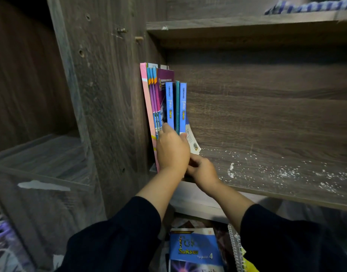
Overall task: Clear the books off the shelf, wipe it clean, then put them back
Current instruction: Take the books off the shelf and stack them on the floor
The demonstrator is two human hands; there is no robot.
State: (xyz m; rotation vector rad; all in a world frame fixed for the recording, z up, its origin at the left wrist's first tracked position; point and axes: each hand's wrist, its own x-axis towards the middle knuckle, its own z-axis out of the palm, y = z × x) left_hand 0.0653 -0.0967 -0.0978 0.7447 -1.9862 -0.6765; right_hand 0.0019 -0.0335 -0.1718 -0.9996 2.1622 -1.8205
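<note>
Person stands at a dark wooden bookcase, both arms reaching into the middle shelf (286, 154). A short row of books (164, 103) stands upright at the shelf's far left, pressed against the side panel (113, 95): pink cover outermost, purple ones next, then two blue spines and a teal one between them. A pale booklet (192, 140) curls out at the right end of the row.

Left hand (172, 150) lies over the lower part of the row, fingers (164, 130) curled onto the spines, gripping them. Right hand (202, 169) sits just below and right, at the base of the row on the shelf's front edge; its fingers are hidden behind the left hand, so I cannot tell what they hold.

White crumbs and dust (276, 169) are scattered across the shelf board, which is otherwise bare wood. More books (196, 250) lie below, near a spiral-bound notebook (234, 248). A blue checked cloth (309, 6) sits on the shelf above.

Judgement: clearing stage, last bundle still on the shelf, wiping not yet done. To do it well, squeeze the whole row as one block, right hand supporting underneath, and catch the loose curling booklet in the grip so it does not slip out. Draw straight outward, keeping the bundle level.
</note>
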